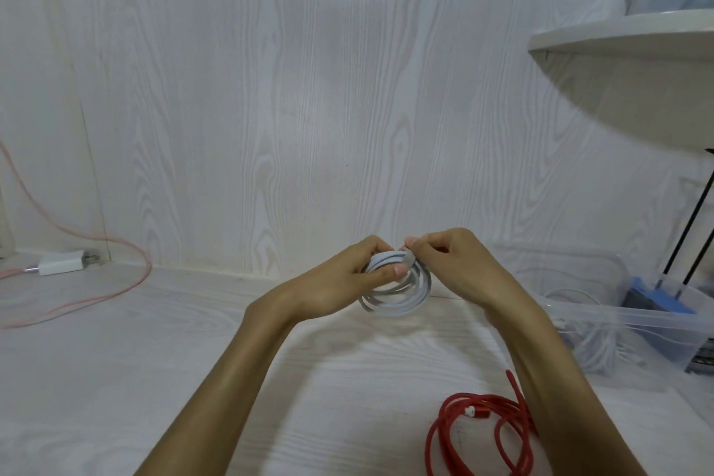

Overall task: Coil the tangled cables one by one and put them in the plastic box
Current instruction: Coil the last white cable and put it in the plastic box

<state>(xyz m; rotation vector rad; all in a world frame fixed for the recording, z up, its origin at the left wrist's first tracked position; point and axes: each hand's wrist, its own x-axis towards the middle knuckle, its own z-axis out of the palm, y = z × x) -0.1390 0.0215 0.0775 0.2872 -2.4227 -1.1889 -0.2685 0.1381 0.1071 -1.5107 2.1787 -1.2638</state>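
A white cable (390, 299) is wound into a round coil that I hold up above the table, near the back wall. My left hand (347, 282) grips the coil's upper left side, thumb across the loops. My right hand (452, 263) pinches the cable's end at the top of the coil. A red cable (479, 433) lies in loose tangled loops on the table at the front right, partly behind my right forearm. The clear plastic box (653, 325) stands at the right with pale cable inside it.
A pink cable (116, 267) runs down the left wall and loops over the table, plugged into a white charger (62, 263). A white round shelf (633, 50) juts out at the upper right. A blue object (657, 298) and black rods stand behind the box.
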